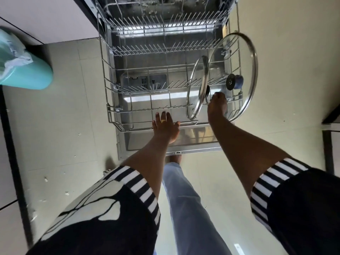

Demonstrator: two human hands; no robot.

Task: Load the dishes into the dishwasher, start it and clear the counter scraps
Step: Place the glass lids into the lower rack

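Note:
The dishwasher's lower rack (110,100) is pulled out over the open door (193,147). Two glass lids stand on edge at its right side. The small glass lid (196,89) is steel-rimmed with a black knob. The large glass lid (244,57) leans at the rack's right wall and has a blue knob. My right hand (218,105) reaches between them, fingers curled at the small lid's knob. My left hand (164,125) rests with spread fingers on the rack's front rim and holds nothing.
A teal bin (27,70) with a liner stands on the floor at the left. Small white scraps (45,179) lie on the pale tiled floor. The upper rack (156,8) shows at the top. Dark furniture (331,126) stands at the right edge.

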